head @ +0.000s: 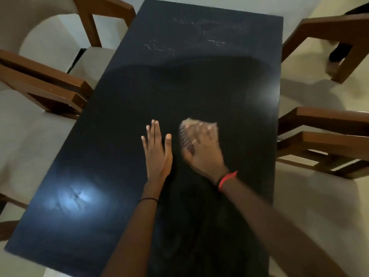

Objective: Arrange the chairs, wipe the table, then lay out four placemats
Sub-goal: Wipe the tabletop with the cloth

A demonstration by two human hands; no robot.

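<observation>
Table (199,86): centre of frame, running bottom to top.
Chairs: two at left (50,84), two at right (327,136).
Left hand (157,150): flat on table, lower centre.
Right hand (203,150): just right of it, on cloth (187,126).

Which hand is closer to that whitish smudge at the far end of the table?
Right, though only slightly. The right hand, pressing a cloth, sits just below the smudge; the left hand lies flat beside it, about as far back.

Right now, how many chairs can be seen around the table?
4: two on the left, far and near; two on the right, far and near. Others may be outside view.
</observation>
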